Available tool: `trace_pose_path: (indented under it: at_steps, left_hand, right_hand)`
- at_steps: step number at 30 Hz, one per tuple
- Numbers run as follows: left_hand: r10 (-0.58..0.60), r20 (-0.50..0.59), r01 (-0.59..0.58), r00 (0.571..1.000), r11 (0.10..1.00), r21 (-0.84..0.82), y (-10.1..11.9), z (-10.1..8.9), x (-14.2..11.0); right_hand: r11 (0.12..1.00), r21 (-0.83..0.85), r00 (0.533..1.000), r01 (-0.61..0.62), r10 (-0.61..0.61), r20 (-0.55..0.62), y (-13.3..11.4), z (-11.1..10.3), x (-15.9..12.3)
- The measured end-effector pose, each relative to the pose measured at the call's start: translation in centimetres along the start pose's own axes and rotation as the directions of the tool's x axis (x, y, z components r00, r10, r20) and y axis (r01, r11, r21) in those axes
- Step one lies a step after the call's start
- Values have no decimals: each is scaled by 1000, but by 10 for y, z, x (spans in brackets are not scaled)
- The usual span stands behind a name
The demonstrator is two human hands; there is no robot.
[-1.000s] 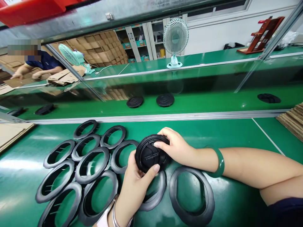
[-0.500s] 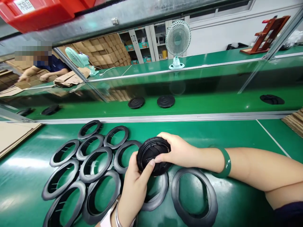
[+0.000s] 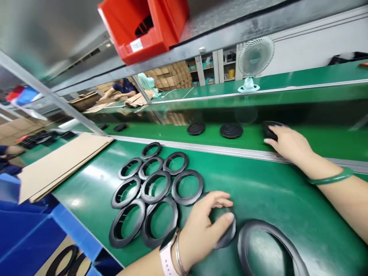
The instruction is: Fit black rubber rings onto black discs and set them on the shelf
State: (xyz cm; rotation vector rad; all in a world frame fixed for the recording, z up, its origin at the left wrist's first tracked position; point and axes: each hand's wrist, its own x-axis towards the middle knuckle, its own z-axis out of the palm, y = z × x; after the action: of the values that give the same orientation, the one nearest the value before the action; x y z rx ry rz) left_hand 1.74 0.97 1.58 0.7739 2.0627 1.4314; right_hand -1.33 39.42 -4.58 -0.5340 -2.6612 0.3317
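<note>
A green bench fills most of the view. Behind the metal rail on its back edge, a green strip is seen. A blue crate is set beside the bench's left edge; a cardboard stack is laid at the back-left corner.

The right hand is stretched past the back edge. A black disc lies flat on the strip under its fingers, toward their left; no long axis can be read. Right hand is nearer by far. Blurred: cannot tell if it's gripped or just touched.

The left hand is held over the bench, fingers half curled, thumb spread, nothing seen held; a ring lies beneath, contact not shown.

Count: eleven rings on the bench, nine bunched; two in the crate. Five discs on the strip, right-hand one included.
</note>
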Motion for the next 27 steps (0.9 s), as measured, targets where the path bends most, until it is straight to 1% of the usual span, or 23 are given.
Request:
trace_pose_path:
  at_steps: [1, 2, 3, 4, 5, 6, 8, 9, 10, 11, 14, 16, 17, 19, 21, 22, 23, 25, 27]
  left_hand:
    - [32, 28, -34, 999, 997, 76, 2, 0, -1]
    - [72, 70, -81, 995, 988, 133, 4, -1, -1]
    - [117, 128, -138, 985, 976, 169, 6, -2, -1]
    - [160, 201, -199, 966, 961, 193, 8, -3, 0]
    - [194, 296, -262, 935, 942, 210, 10, -4, 1]
    - [214, 402, -323, 890, 919, 227, 11, -4, 2]
    - [198, 589, -427, 784, 860, 278, 12, -5, 5]
    - [173, 640, -461, 749, 829, 315, 11, -5, 6]
    - [150, 665, -487, 732, 798, 356, 10, -4, 7]
    - [133, 661, -499, 739, 767, 404, 7, -3, 8]
    - [128, 560, -488, 819, 670, 560, -3, -3, 10]
    - [159, 489, -475, 858, 610, 634, -12, -6, 13]
    - [175, 464, -470, 869, 591, 656, -16, -8, 15]
    - [209, 436, -472, 875, 565, 677, -22, -12, 18]
    - [243, 443, -499, 863, 542, 676, -24, -15, 20]
    - [254, 465, -524, 848, 526, 669, -24, -15, 19]
    - [261, 501, -559, 825, 508, 656, -23, -14, 18]
    - [262, 592, -636, 762, 476, 608, -19, -10, 15]
    - [258, 657, -686, 709, 468, 556, -16, -3, 11]
  right_hand:
    - [995, -100, 998, -2, 9, 60, 11, 11, 3]
    - [987, -158, 996, 34, -20, 88, 15, 20, 4]
    - [981, -178, 994, 74, -58, 95, 14, 29, 2]
    - [978, -162, 990, 131, -119, 79, 10, 36, -1]
    - [971, -120, 977, 208, -201, 65, 2, 41, -5]
    - [956, -60, 957, 288, -284, 68, -6, 45, -9]
    - [908, 83, 899, 411, -418, 126, -19, 50, -14]
    - [884, 151, 870, 442, -463, 170, -23, 51, -15]
    - [866, 210, 844, 454, -493, 212, -24, 51, -15]
    - [855, 256, 826, 451, -509, 244, -24, 49, -15]
    - [841, 326, 809, 431, -520, 273, -18, 42, -13]
    - [842, 345, 808, 415, -516, 286, -17, 37, -11]
    - [847, 349, 808, 401, -507, 300, -17, 37, -10]
    - [855, 351, 806, 381, -493, 326, -19, 36, -7]
    - [862, 350, 804, 367, -483, 346, -22, 37, -5]
    - [862, 351, 803, 366, -483, 349, -23, 37, -5]
    - [861, 353, 802, 366, -484, 349, -24, 38, -4]
    - [854, 363, 801, 372, -493, 339, -23, 38, -3]
    - [847, 375, 800, 377, -502, 329, -22, 38, -2]
